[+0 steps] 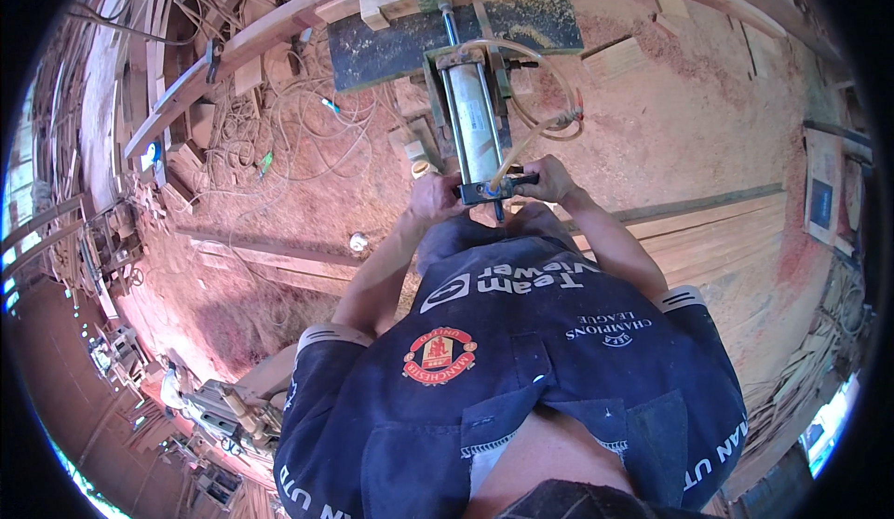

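In front of my body lies a silver air cylinder (477, 119) with long tie rods and a black end block (486, 191). Its steel rod (451, 27) reaches away from me to a wooden piece (410, 3) on a dark board (372, 50). My left hand (436, 197) is closed at the left corner of the end block, its fingertips partly hidden. On the other side my right hand (551, 180) is closed around a dark fitting (526, 179) that sticks out of the block. A clear air hose (510, 158) curves up from the block.
Sawdust covers the floor (652, 128). Tangled hoses (307, 137) and timber offcuts lie at the left. Long planks (698, 230) stretch off to the right. A small pale round thing (358, 241) is on the floor left of my arm. Machinery (223, 417) stands at the lower left.
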Demonstrator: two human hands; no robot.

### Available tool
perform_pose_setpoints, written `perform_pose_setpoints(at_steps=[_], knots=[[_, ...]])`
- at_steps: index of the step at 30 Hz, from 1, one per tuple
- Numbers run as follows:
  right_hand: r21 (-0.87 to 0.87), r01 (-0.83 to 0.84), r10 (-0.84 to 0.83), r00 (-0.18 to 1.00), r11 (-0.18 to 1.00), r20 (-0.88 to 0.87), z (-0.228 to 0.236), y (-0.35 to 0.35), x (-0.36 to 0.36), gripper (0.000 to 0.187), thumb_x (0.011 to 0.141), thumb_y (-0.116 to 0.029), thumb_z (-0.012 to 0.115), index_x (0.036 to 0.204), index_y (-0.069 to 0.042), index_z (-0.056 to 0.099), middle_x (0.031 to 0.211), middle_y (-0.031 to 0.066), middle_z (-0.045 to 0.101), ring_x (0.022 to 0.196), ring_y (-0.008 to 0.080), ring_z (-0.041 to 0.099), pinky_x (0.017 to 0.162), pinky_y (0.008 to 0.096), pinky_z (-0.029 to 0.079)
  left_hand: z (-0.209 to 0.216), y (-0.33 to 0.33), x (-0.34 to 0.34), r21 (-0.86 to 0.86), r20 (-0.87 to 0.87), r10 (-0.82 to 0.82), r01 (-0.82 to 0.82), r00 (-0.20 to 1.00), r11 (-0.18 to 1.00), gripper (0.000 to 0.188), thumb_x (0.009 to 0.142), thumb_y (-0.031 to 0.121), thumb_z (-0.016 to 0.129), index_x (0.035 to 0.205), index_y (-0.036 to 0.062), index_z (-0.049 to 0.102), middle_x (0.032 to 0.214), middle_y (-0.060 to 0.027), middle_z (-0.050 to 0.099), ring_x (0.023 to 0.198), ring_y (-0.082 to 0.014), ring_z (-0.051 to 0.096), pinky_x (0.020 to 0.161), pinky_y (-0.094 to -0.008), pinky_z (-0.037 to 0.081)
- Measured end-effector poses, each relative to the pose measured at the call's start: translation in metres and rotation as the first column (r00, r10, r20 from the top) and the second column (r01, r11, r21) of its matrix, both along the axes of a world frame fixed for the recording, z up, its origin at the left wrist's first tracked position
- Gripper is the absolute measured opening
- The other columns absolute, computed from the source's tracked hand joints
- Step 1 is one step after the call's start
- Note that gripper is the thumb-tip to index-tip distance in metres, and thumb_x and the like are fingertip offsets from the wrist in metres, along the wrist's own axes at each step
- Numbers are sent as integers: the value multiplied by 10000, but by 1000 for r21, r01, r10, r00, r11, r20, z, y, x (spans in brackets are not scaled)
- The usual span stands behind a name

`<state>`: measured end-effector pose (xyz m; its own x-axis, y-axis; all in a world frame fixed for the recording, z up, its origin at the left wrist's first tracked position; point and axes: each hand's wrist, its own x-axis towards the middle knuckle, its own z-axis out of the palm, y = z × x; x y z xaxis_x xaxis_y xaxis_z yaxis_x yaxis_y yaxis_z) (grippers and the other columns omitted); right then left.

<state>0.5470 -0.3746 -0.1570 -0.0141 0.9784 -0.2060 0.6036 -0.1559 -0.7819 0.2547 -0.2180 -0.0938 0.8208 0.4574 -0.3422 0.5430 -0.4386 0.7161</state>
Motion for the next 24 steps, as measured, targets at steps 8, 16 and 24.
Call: perform_pose_setpoints(at_steps=[8,16,24], knots=[[20,37,-39,990,999,138,6,0,-8,631,715,-696,833,737,-72,742,646,174,663,622,402,681,592,466,528,-35,1,-12,95,153,-43,29,987,995,504,818,538,805,1154,163,812,634,-159,667,565,-364,677,556,-467,536],[55,41,-51,981,998,187,12,3,-13,548,702,-628,855,739,-90,761,665,171,686,649,400,704,616,479,552,-31,2,-17,12,154,4,-6,988,1000,530,833,555,811,1160,137,811,626,-166,660,560,-343,683,556,-452,538],[36,50,-56,983,998,177,23,2,-14,543,704,-620,860,725,-90,746,681,182,688,666,415,701,627,490,552,-41,-1,-17,99,156,6,-21,988,995,567,815,565,804,1148,106,808,592,-145,641,559,-320,689,560,-444,536]])
